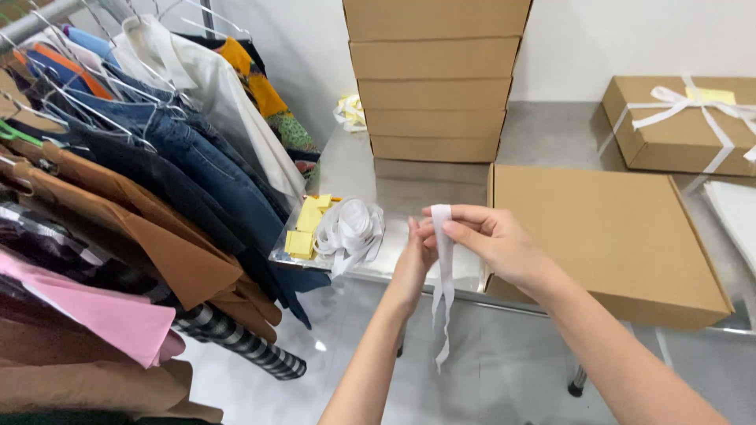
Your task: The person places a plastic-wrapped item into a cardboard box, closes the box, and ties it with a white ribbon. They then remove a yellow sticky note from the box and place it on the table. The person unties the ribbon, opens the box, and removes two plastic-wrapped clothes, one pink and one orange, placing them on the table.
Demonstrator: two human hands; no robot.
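Both hands meet in front of the steel table [409, 193], just off its near edge. The right hand [492, 240] pinches the top of a white ribbon strip [443, 275] between thumb and fingers, folded over at the fingertips; the left hand [415, 264] is closed lightly against the same strip from the other side, its grip partly hidden. The ribbon's long axis runs straight down, both tails hanging free below the hands. The loose bundle of white ribbon [349, 230] lies to the left on the table corner, nearer the left hand, beside yellow tags [307, 224]. A flat brown cardboard box [606, 236] sits to the right, close by the right wrist. Clothes on hangers [142, 181] crowd the left.
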